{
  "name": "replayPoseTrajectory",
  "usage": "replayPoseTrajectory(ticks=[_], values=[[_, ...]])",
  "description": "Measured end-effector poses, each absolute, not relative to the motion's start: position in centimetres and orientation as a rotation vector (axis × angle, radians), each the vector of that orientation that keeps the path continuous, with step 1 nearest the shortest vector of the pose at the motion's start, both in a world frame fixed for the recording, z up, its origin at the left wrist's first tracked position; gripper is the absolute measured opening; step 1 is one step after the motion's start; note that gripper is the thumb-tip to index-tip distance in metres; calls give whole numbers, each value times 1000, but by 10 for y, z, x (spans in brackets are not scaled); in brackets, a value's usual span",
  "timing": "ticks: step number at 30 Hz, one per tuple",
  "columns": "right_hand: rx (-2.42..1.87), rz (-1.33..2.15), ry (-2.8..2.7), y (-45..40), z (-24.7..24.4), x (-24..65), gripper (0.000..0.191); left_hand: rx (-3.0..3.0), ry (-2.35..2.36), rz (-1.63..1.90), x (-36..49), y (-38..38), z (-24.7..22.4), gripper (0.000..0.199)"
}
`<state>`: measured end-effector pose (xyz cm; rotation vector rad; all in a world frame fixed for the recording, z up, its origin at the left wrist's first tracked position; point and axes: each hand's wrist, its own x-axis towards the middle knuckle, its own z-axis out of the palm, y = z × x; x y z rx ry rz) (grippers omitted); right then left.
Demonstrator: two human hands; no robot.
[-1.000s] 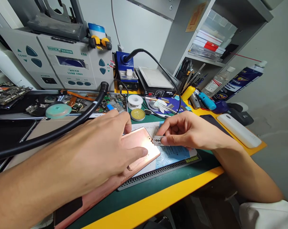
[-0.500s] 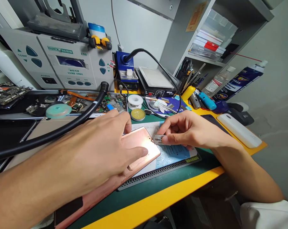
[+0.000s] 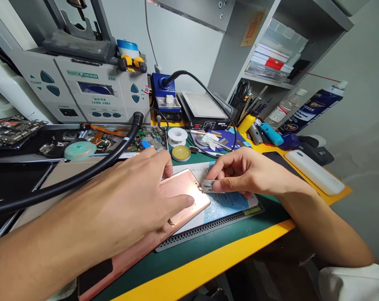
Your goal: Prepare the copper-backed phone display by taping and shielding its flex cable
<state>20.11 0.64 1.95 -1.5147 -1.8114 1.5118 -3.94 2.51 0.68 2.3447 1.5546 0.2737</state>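
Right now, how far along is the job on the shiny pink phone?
Done: the rose-gold phone lies flat on a mat. In hand: the left hand presses it while the right hand pinches a razor blade at its edge. Left: probably most, since no gap shows along that edge.

Yellow-edged bench [image 3: 202, 267] in a walled corner
White panel [image 3: 183, 46] upper middle; grey shelf [image 3: 267, 79] upper right, beside a pale wall [image 3: 358, 138] lit evenly.

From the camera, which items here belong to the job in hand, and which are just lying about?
In the job:
left hand resting on a rose-gold phone
right hand pinching a thin steel razor blade

Lying about:
blue soldering station
white solder spool
round yellow-topped tin
dark blue spray can
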Motion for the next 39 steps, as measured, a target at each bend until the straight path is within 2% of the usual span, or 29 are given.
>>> replayPoseTrajectory(ticks=[8,13,24,29,39], values=[[-1405,1598,-1552,10,20,205,21,2250,1556,69,-36,17,29,31],[-1327,1649,-1332,13,19,206,20,2233,1508,196,-37,14,32,35],[-1243,1628,-1156,19,13,207,23,2227,1655,296,-43,23,15,23],[-1241,1618,-1153,17,15,206,21,2195,1735,155,-39,27,15,28],[-1206,1628,-1163,14,17,203,20,2336,1699,343,-43,39,8,44]])
